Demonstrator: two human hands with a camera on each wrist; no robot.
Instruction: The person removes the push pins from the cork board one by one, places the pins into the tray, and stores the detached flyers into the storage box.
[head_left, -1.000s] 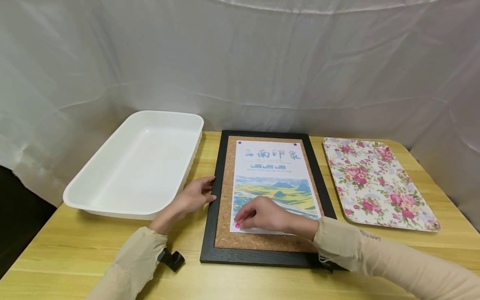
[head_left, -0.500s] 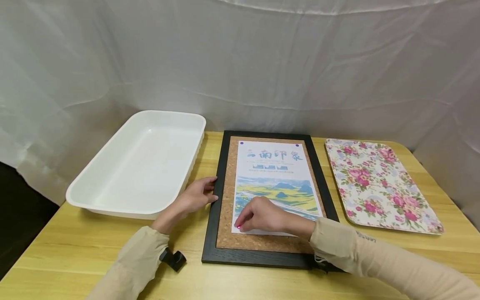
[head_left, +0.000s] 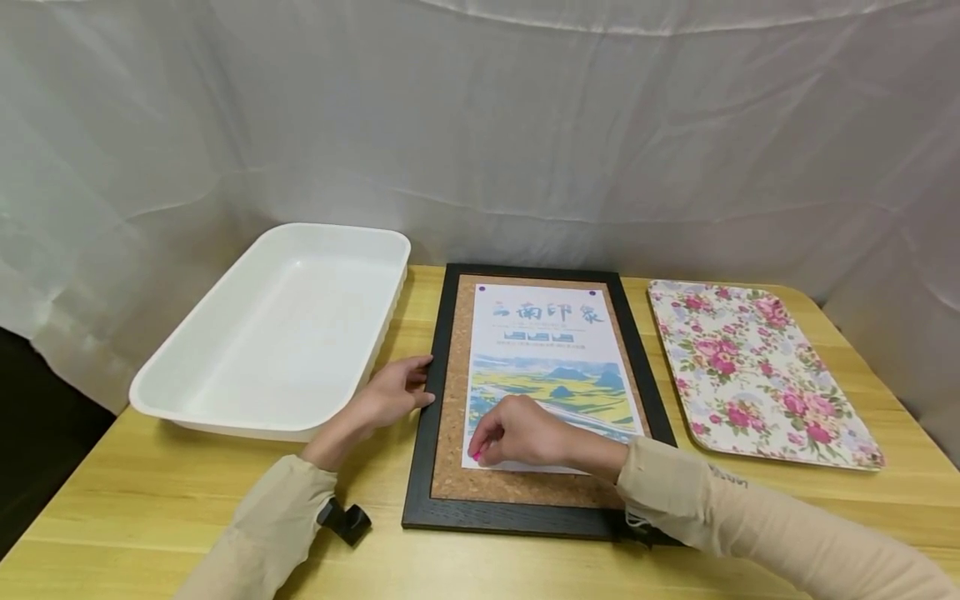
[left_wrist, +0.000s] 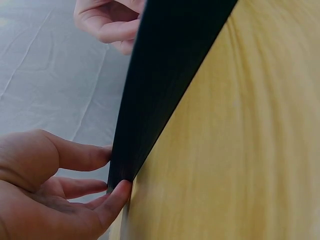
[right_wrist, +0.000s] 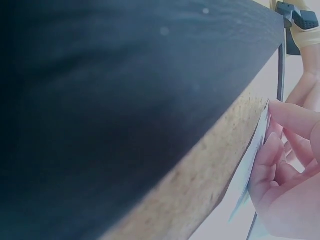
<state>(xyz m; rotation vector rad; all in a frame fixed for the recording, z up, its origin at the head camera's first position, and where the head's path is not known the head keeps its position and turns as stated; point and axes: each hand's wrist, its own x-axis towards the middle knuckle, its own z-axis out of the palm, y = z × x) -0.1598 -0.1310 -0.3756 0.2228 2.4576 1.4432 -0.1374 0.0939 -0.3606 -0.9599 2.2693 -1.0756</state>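
Pushpin (head_left: 475,455), pink-headed, sits at the lower left corner of the poster (head_left: 551,367), and the right hand (head_left: 517,433) pinches it with curled fingers (head_left: 480,442), much as it did a second ago; across the last second the hand has barely shifted, so the pin looks still seated in the cork and the pull, if that is what this is, seems only just begun. The poster lies flat on the cork board (head_left: 450,400), whose black frame (head_left: 417,467) rests on the tabletop (head_left: 150,500). Two dark pins show at the poster's top corners; the lower right corner is hidden by the wrist. The left hand (head_left: 390,392) rests against the frame's left edge, fingers relaxed and nearly straight, thumb and fingertips touching the black wood, as the left wrist view confirms. To the left, just beside the board, stands a white tray (head_left: 172,400), deep-walled and with nothing in it. To the right lies a floral tray (head_left: 757,367), shallow, also holding nothing.
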